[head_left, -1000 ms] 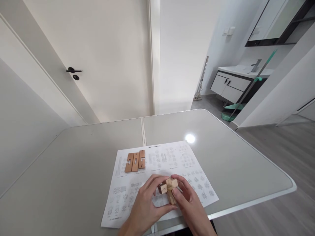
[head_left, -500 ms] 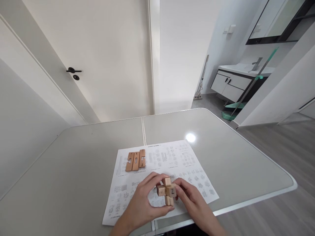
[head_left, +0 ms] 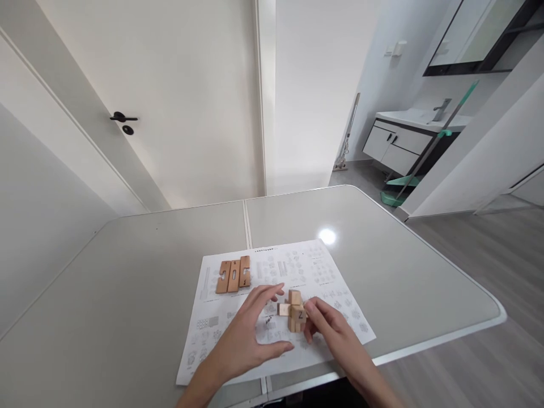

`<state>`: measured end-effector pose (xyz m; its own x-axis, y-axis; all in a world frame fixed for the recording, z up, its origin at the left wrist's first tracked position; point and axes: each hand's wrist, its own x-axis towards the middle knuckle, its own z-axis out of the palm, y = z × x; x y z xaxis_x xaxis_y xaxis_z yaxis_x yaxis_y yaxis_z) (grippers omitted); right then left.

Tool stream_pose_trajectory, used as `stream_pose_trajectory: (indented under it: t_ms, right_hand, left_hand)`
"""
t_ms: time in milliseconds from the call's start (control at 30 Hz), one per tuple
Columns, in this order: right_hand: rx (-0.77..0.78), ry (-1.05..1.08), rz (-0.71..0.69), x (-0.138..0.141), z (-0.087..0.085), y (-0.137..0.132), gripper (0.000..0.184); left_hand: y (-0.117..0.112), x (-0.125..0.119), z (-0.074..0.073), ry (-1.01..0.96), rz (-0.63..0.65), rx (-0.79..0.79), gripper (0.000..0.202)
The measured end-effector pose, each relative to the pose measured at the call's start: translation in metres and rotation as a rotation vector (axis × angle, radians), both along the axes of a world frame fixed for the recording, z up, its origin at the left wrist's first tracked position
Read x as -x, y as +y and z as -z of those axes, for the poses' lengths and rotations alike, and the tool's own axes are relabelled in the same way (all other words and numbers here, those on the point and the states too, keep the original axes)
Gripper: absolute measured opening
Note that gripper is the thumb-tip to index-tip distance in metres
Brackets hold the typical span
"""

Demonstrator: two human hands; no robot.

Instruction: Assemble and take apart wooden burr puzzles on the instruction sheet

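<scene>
Head view: right hand has the wooden block puzzle pinched between thumb and fingers by its right side. Left hand is released: thumb and fingers spread wide in a C shape around the puzzle's left side, fingertips apart from the wood.

Puzzle location: over the lower right-middle of the printed sheet, between the two hands. Can't tell if it rests on the paper or is held just above. It's several pale blocks crossed together, one sticking out left, one up top; the block end facing the camera is marked "2".

Three flat wooden slats lie side by side on the sheet's upper left, darker than the puzzle. Middle one has a long slot, outer two have cutouts; numbers are written on them.

Sheet is covered in small diagrams, too fine to read. It sits on the grey table, across the seam near the person's edge.

Behind: white door, black handle. Back right: sink cabinet, mop, green dustpan.
</scene>
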<state>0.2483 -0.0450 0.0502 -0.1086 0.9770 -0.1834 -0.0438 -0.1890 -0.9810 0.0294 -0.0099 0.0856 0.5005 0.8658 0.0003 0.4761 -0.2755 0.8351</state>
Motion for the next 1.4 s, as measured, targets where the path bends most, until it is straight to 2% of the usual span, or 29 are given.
stream_pose_trajectory:
  t_ms: [67, 133, 200, 267, 333, 467, 533, 667, 800, 900, 1067, 1167, 1267, 1333, 1400]
  right_hand:
    - [0.01, -0.041, 0.055, -0.008, 0.001, 0.008, 0.051]
    - [0.033, -0.078, 0.095, -0.017, 0.001, 0.016, 0.053]
    - [0.072, -0.057, 0.088, -0.024, -0.002, 0.022, 0.054]
    - [0.105, -0.017, 0.053, -0.025, -0.005, 0.025, 0.056]
    - [0.138, 0.042, 0.007, -0.019, -0.01, 0.023, 0.055]
    - [0.199, 0.168, -0.075, 0.0, -0.019, 0.014, 0.052]
    - [0.211, 0.199, -0.1, 0.008, -0.023, 0.009, 0.052]
    - [0.197, 0.218, -0.106, 0.017, -0.027, 0.001, 0.053]
    - [0.113, 0.16, -0.047, 0.023, -0.022, -0.001, 0.054]
    - [0.082, 0.137, -0.005, 0.027, -0.017, -0.002, 0.053]
    - [0.156, 0.198, -0.042, 0.028, -0.018, -0.003, 0.051]
    - [0.158, 0.172, -0.048, 0.026, -0.017, 0.0, 0.049]
    - [0.119, 0.076, -0.003, 0.015, -0.011, 0.009, 0.051]
    - [0.079, -0.055, 0.058, 0.001, -0.005, 0.018, 0.053]
    - [0.005, -0.231, 0.157, -0.017, 0.002, 0.031, 0.056]
  left_hand:
    - [0.001, 0.009, 0.008, 0.046, -0.066, -0.039, 0.075]
    - [0.003, 0.019, 0.014, 0.092, -0.14, -0.075, 0.054]
    - [0.004, 0.027, 0.018, 0.107, -0.212, -0.096, 0.036]
    - [0.003, 0.031, 0.019, 0.092, -0.246, -0.092, 0.03]
    - [0.0, 0.029, 0.019, 0.071, -0.223, -0.041, 0.038]
    - [-0.005, 0.013, 0.013, -0.014, -0.121, 0.098, 0.085]
    - [-0.006, 0.005, 0.01, -0.079, -0.081, 0.131, 0.094]
    - [-0.005, -0.006, 0.006, -0.151, -0.063, 0.12, 0.074]
    - [-0.006, -0.009, 0.007, -0.168, -0.1, 0.074, 0.063]
    - [-0.007, -0.009, 0.008, -0.186, -0.118, 0.044, 0.061]
    - [-0.01, -0.007, 0.007, -0.156, -0.102, 0.05, 0.061]
    - [-0.011, -0.002, 0.009, -0.092, -0.1, 0.085, 0.071]
    - [-0.009, 0.005, 0.013, -0.006, -0.116, 0.037, 0.086]
    - [-0.003, 0.012, 0.017, 0.072, -0.165, -0.055, 0.08]
    - [0.007, 0.021, 0.023, 0.152, -0.277, -0.182, 0.063]
